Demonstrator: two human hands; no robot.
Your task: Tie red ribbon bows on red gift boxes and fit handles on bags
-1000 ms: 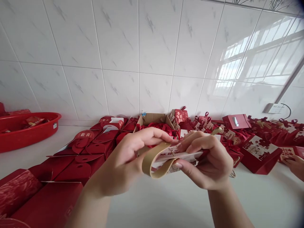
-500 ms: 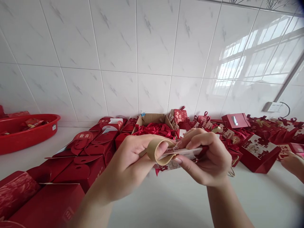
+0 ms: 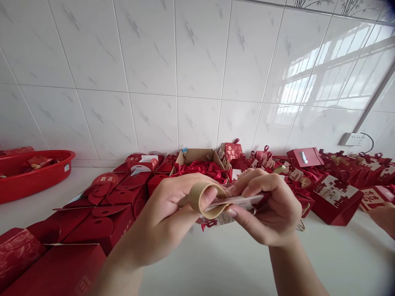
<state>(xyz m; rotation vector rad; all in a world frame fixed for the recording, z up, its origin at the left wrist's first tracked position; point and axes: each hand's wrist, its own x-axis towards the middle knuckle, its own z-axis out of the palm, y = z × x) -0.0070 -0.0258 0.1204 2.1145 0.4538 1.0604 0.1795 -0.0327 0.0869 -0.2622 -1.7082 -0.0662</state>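
Note:
In the middle of the head view, both hands meet at a small red and white gift box (image 3: 220, 220) with a printed pattern. A tan ribbon (image 3: 195, 198) forms an open loop at its top. My left hand (image 3: 163, 224) is closed on the ribbon, with a fingertip showing inside the loop. My right hand (image 3: 270, 213) pinches the box's top edge and the ribbon's end between thumb and fingers. Most of the box is hidden behind the hands. Just beyond it stands a cardboard carton (image 3: 199, 154) filled with red ribbons (image 3: 203, 169).
Several red boxes (image 3: 89, 224) line the left. Behind them is a red plastic basin (image 3: 40, 181) holding packets. Small gift boxes crowd the right, including a larger red one (image 3: 335, 201). Another person's hand (image 3: 382, 216) touches a box at the right edge. A tiled wall (image 3: 197, 74) rises behind.
The view has shifted slightly. My hands keep nearly the same hold on the ribbon and box. The other person's hand at the right has moved a little.

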